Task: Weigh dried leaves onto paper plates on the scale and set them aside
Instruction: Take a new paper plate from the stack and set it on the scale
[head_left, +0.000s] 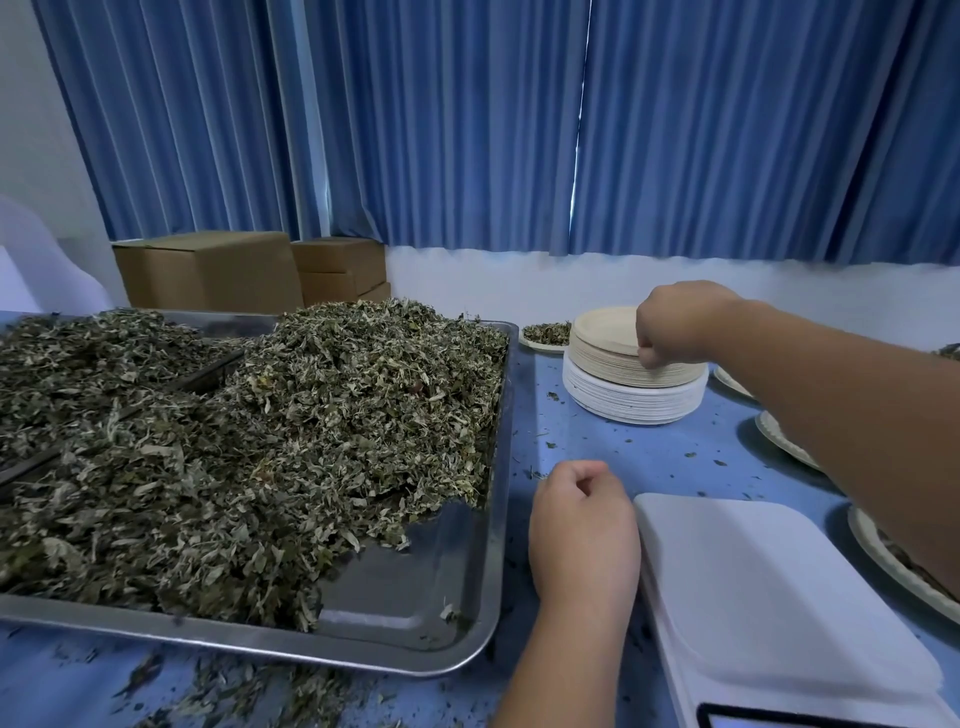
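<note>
A big pile of dried leaves (291, 441) fills a steel tray (441, 587) on the left. A stack of paper plates (613, 353), beige over white, stands at the back right. My right hand (675, 322) is on the stack's right side, fingers curled and pinching the edge of the top plate. The white scale (769, 597) lies at the lower right with its platform bare. My left hand (582, 525) rests on the table between tray and scale, fingers loosely curled, holding nothing.
A small plate of leaves (545, 335) sits behind the stack. More filled plates (883, 551) line the right edge under my right arm. Cardboard boxes (208, 270) and blue curtains stand behind. Leaf crumbs litter the blue table (649, 457).
</note>
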